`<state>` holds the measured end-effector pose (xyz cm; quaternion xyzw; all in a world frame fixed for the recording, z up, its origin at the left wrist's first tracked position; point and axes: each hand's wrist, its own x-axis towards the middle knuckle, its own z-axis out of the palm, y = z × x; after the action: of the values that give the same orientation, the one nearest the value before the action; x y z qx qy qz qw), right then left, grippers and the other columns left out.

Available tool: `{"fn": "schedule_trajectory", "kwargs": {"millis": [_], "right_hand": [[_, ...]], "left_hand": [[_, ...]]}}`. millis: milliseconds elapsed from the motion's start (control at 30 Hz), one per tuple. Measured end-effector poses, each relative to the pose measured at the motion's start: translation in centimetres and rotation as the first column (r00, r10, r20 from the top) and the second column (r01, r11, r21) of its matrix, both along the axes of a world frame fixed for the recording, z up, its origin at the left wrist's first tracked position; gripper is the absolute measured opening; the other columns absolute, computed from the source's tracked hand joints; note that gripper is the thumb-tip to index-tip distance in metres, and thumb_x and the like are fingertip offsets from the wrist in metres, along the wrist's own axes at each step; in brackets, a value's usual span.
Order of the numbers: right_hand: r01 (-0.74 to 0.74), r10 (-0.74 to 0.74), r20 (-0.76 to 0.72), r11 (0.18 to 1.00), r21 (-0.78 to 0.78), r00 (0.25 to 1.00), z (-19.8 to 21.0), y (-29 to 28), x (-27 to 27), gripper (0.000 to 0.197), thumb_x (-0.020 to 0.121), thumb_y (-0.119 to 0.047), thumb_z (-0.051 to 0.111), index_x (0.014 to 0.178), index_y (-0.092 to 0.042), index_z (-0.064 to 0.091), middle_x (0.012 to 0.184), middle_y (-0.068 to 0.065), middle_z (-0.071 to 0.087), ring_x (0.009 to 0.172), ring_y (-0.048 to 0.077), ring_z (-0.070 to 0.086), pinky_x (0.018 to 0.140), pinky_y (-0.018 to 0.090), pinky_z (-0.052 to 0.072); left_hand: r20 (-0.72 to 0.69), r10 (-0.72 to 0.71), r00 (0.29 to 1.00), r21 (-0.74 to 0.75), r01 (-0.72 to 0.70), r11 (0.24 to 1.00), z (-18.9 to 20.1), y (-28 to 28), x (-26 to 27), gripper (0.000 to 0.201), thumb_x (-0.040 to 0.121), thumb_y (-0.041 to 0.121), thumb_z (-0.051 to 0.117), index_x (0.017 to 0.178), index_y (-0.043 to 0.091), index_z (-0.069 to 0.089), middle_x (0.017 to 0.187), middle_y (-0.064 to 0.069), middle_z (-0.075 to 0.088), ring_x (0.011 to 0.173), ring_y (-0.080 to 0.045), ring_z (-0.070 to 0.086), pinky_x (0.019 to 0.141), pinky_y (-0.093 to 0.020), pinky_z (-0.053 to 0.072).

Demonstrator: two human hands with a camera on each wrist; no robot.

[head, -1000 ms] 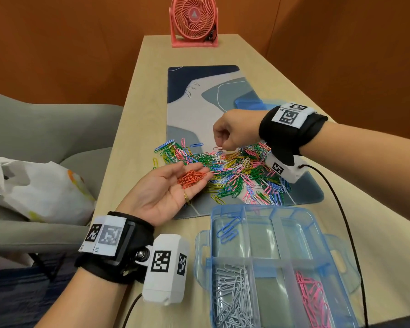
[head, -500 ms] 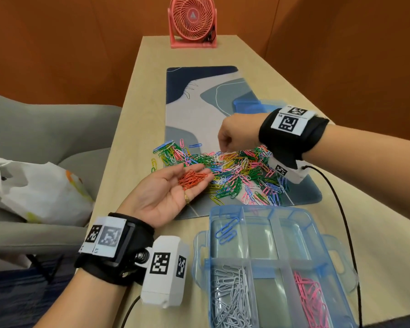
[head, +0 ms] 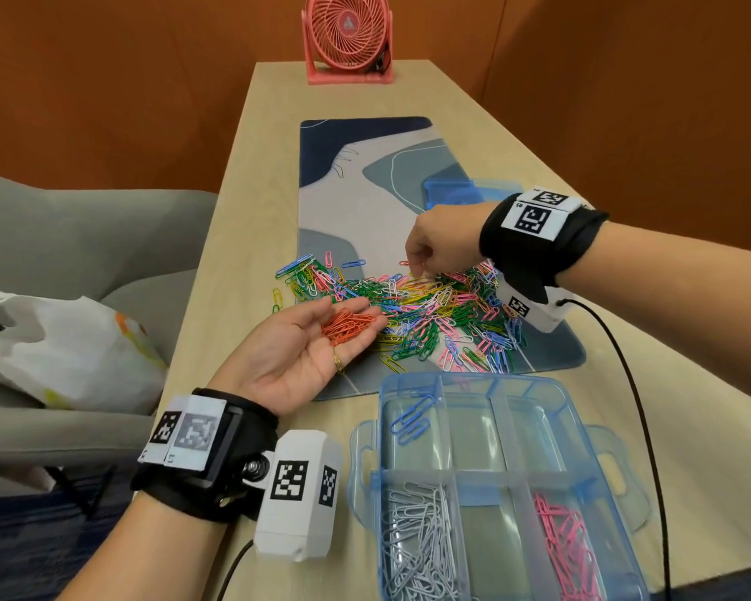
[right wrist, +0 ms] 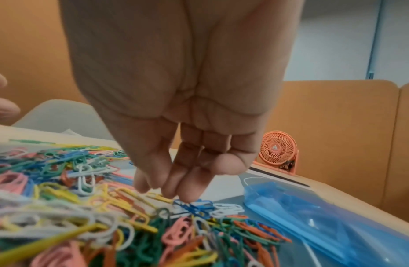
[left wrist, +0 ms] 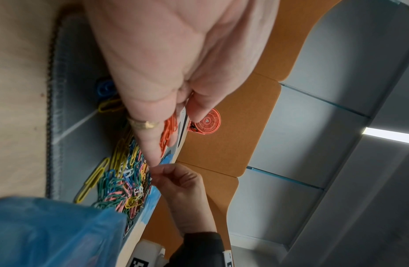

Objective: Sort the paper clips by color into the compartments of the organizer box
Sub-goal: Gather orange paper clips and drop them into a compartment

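My left hand point(head: 367, 310) lies palm up at the near left edge of the pile, fingers straight, with a small heap of orange clips point(head: 347, 325) resting on them. The left wrist view shows those orange clips point(left wrist: 168, 131) too. A mixed-colour pile of paper clips point(head: 430, 310) covers the near end of the mat. My right hand point(head: 415, 268) points down at the pile's far edge, and its fingertips point(right wrist: 187, 196) touch a blue clip with nothing seen pinched. The clear blue organizer box point(head: 582, 401) stands nearest me and holds blue clips point(head: 410, 420), white clips point(head: 417, 544) and pink clips point(head: 564, 553) in separate compartments.
A patterned desk mat point(head: 365, 188) runs up the narrow table. The box's blue lid point(head: 460, 193) lies behind my right hand, and a pink fan point(head: 347, 36) stands at the far end. A white plastic bag point(head: 61, 349) sits on the grey sofa at left. A black cable point(head: 625, 370) trails from my right wrist.
My right hand has come down a little from above the far edge of the pile onto the clips. The left hand has kept still with the orange clips.
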<state>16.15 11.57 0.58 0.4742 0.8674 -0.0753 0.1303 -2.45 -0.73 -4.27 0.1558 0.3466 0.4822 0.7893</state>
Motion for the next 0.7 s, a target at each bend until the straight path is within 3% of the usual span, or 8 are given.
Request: {"fn": "schedule_trajectory", "kwargs": {"millis": [200,300,400,600,700], "right_hand": [[-0.034,0.035,0.016,0.999,-0.035,0.999,-0.6,0.1,-0.5,0.008,0.081,-0.019,0.073,0.089,-0.016,0.071,0.079,-0.006,0.063,0.074,0.010,0.056,0.062,0.020,0.042],[-0.033,0.034,0.036,0.999,-0.037,0.999,-0.9,0.2,-0.6,0.003,0.083,-0.018,0.069,0.085,-0.016,0.069,0.081,-0.004,0.064,0.075,0.013,0.056,0.066,0.024,0.045],[-0.040,0.041,0.026,0.998,-0.045,0.999,-0.9,0.2,-0.2,0.006,0.083,-0.018,0.066,0.078,-0.018,0.064,0.073,-0.007,0.061,0.070,0.014,0.055,0.061,0.023,0.044],[-0.024,0.016,-0.109,0.997,-0.073,0.994,0.3,-0.1,0.0,0.013,0.084,-0.012,0.064,0.074,-0.020,0.060,0.068,-0.008,0.062,0.062,0.007,0.054,0.057,0.021,0.041],[-0.054,0.017,-0.252,0.989,-0.141,0.968,1.4,-1.3,-0.9,0.005,0.085,-0.012,0.066,0.085,-0.017,0.065,0.069,-0.007,0.066,0.059,0.003,0.058,0.056,0.011,0.042]], "left_hand": [[0.007,0.002,1.000,-0.004,-0.002,1.000,-0.1,0.1,0.0,0.037,0.099,0.014,0.036,0.111,-0.016,0.054,0.110,-0.029,0.063,0.093,-0.040,0.067,0.082,-0.044,0.054],[0.010,0.002,1.000,-0.004,-0.002,1.000,-0.1,0.1,-0.1,0.037,0.099,0.014,0.036,0.112,-0.016,0.053,0.110,-0.029,0.062,0.093,-0.040,0.067,0.082,-0.044,0.054],[0.002,0.000,1.000,-0.002,0.000,1.000,-0.1,0.1,-0.1,0.036,0.099,0.014,0.036,0.110,-0.016,0.054,0.107,-0.029,0.063,0.094,-0.040,0.066,0.083,-0.045,0.053],[-0.013,0.001,1.000,-0.008,-0.001,1.000,-0.3,0.1,0.0,0.035,0.099,0.014,0.037,0.106,-0.016,0.055,0.101,-0.029,0.064,0.091,-0.040,0.066,0.083,-0.047,0.052],[-0.016,0.001,1.000,-0.015,-0.001,1.000,-0.4,0.2,0.1,0.036,0.099,0.014,0.037,0.106,-0.017,0.054,0.105,-0.030,0.062,0.092,-0.041,0.065,0.082,-0.047,0.052]]}}
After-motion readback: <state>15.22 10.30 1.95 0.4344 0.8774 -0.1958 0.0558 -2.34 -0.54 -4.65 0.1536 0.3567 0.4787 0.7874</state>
